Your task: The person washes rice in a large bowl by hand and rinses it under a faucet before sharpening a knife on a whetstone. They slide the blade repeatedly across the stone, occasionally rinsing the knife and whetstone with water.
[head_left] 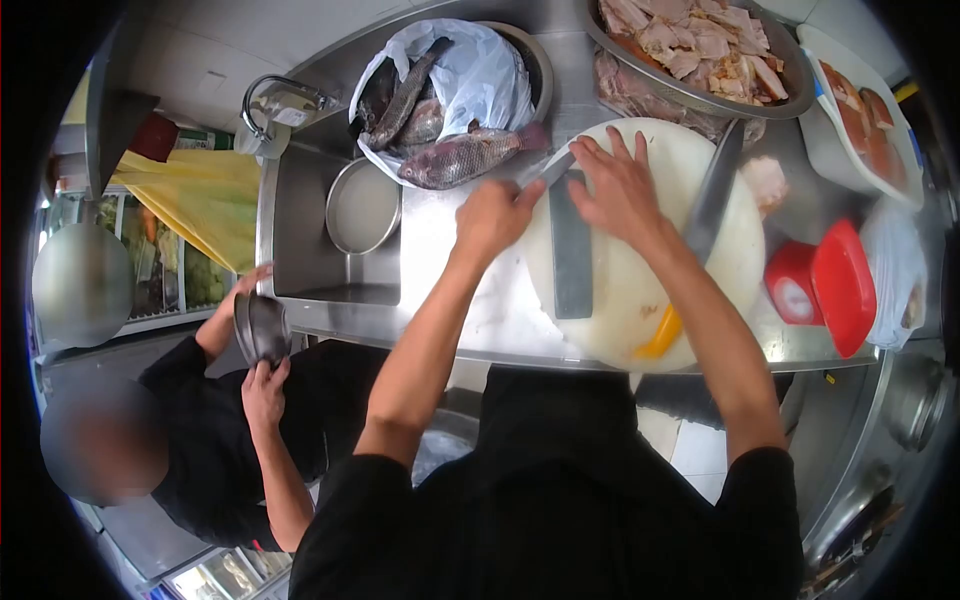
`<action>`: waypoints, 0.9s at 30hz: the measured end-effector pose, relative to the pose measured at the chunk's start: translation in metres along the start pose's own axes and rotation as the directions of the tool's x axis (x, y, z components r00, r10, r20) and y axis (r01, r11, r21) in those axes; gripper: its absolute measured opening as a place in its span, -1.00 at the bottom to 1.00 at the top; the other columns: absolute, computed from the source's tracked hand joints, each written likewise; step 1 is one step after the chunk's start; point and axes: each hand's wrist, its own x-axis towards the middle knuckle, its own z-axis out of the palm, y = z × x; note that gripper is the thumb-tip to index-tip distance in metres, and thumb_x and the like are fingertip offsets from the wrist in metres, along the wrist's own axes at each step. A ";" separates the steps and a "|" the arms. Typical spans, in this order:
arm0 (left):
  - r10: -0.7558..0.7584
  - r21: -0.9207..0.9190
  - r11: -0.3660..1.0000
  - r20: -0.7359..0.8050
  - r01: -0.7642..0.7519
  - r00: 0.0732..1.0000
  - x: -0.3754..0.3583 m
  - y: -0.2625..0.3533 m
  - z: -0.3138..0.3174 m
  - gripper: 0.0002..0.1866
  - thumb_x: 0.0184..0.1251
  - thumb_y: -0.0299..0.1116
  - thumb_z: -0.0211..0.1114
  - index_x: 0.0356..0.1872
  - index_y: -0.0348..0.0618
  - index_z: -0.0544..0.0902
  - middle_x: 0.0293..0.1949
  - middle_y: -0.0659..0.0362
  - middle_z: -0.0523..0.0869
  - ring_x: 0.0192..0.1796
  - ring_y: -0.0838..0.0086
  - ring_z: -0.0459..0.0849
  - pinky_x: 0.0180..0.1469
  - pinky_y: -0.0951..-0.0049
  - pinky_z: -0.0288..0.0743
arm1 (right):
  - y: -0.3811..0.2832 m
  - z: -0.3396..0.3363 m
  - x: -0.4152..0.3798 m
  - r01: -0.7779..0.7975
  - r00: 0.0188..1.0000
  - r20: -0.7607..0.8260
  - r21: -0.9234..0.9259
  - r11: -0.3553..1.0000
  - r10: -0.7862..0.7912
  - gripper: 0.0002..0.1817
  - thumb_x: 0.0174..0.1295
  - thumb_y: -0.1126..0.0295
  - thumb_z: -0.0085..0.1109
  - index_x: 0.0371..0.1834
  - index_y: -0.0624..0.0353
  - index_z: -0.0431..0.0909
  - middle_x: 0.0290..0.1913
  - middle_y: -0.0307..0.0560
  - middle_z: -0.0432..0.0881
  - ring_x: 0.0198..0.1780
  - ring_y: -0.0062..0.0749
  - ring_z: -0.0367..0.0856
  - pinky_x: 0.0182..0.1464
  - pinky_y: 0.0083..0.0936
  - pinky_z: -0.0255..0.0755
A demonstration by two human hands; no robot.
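A grey whetstone (572,262) lies lengthwise on the round white cutting board (625,340). My left hand (492,220) is closed at the board's left edge around a knife (553,178), its blade angled toward the top of the stone. The handle is hidden in my grip. My right hand (622,192) reaches over the board with fingers stretched out and spread; its fingertips are by the blade and the stone's upper end. Under my right forearm lies a larger knife (714,185) with a yellow handle (660,332).
Whole fish (470,158) lie in a bagged bowl at the back left, beside the sink (335,285). Sliced meat (700,45) fills a metal bowl at the back. Rightward are a red scale (840,290) and white tub (850,150). A co-worker holds metal bowls (262,328) at left.
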 end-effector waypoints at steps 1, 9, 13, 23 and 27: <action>0.014 -0.040 0.999 -0.037 -0.016 0.999 -0.011 -0.003 0.000 -0.44 0.46 0.11 0.12 -0.43 -0.23 0.73 -0.45 -0.12 0.74 -0.27 -0.07 0.73 -0.17 0.05 0.54 | -0.003 -0.006 -0.005 0.020 1.000 -0.003 0.029 0.999 -0.020 -0.39 0.18 0.19 0.19 0.30 0.22 0.47 0.36 0.01 0.50 0.49 0.16 0.24 0.54 0.28 -0.23; 0.227 -0.053 0.960 -0.428 -0.276 0.875 -0.064 -0.041 0.053 -0.77 0.40 -0.16 0.30 -0.28 -0.11 0.70 -0.46 0.05 0.65 -0.43 0.04 0.69 -0.38 0.08 0.52 | -0.023 -0.010 -0.064 0.058 0.998 -0.011 0.018 0.998 -0.058 -0.43 0.27 0.19 0.16 0.31 0.24 0.47 0.36 -0.01 0.50 0.48 0.16 0.24 0.54 0.29 -0.25; 0.226 -0.060 0.962 -0.380 -0.267 0.897 -0.064 -0.036 0.053 -0.78 0.40 -0.17 0.29 -0.19 -0.09 0.69 -0.40 0.02 0.69 -0.41 0.02 0.71 -0.39 0.06 0.53 | -0.029 -0.004 -0.069 0.016 1.000 -0.023 0.017 1.000 -0.015 -0.39 0.35 0.12 0.11 0.39 0.25 0.42 0.43 0.01 0.44 0.51 0.17 0.19 0.54 0.29 -0.25; 0.177 0.012 0.984 -0.206 -0.178 0.963 -0.060 -0.023 0.043 -0.68 0.48 -0.13 0.17 -0.39 -0.17 0.59 -0.62 -0.11 0.66 -0.48 -0.09 0.69 -0.41 -0.02 0.52 | -0.043 0.012 -0.068 -0.095 0.991 -0.095 -0.001 0.995 0.095 -0.31 0.40 -0.06 0.07 0.39 0.27 0.41 0.44 0.02 0.43 0.51 0.25 0.18 0.49 0.32 -0.13; 0.223 -0.025 0.972 -0.214 -0.234 0.951 -0.052 -0.028 0.044 -0.57 0.51 -0.06 0.14 -0.47 -0.20 0.58 -0.68 -0.14 0.61 -0.51 -0.13 0.67 -0.41 -0.03 0.51 | -0.048 0.014 -0.067 -0.141 0.986 -0.101 -0.046 0.989 0.135 -0.28 0.38 -0.10 0.07 0.41 0.26 0.40 0.46 0.00 0.40 0.51 0.24 0.17 0.48 0.30 -0.10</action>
